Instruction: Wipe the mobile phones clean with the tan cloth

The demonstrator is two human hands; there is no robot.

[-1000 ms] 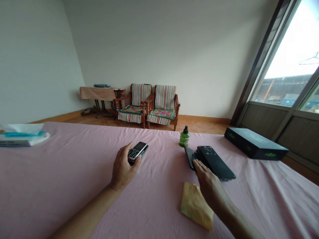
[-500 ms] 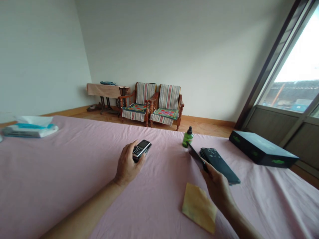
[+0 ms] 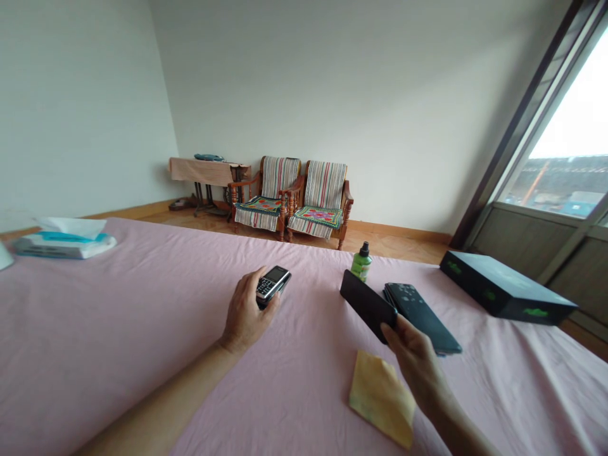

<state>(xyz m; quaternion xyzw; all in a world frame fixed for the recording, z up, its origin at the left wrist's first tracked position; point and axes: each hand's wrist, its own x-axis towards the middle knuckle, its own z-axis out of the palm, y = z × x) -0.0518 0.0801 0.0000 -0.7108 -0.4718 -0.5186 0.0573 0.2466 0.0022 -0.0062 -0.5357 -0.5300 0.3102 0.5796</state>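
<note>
My left hand (image 3: 244, 316) is closed around a keypad phone (image 3: 274, 282) with a small screen, low over the pink cloth; a dark edge shows beneath the phone, but I cannot make out what it is. In my right hand (image 3: 411, 348), thumb and fingers pinch the near end of a dark smartphone (image 3: 367, 305), its broad black face tilted toward me. Just to the right lies a dark, flat stack (image 3: 422, 318) with pale spots at its far end. A folded yellow cloth (image 3: 382, 399) rests on the bed-like surface, nearer to me than the smartphone.
A green spray bottle (image 3: 361, 263) stands behind the smartphone. To the far right is a black box (image 3: 506, 288) with green marks. A tissue pack (image 3: 66, 244) lies at the left on the pink cloth (image 3: 156, 304). Two wooden chairs (image 3: 316, 215) stand by the wall.
The smartphone in my right hand has turned from nearly edge-on to showing its broad face, its far end swinging left. My left hand keeps hold of the keypad phone. The view has shifted slightly.
</note>
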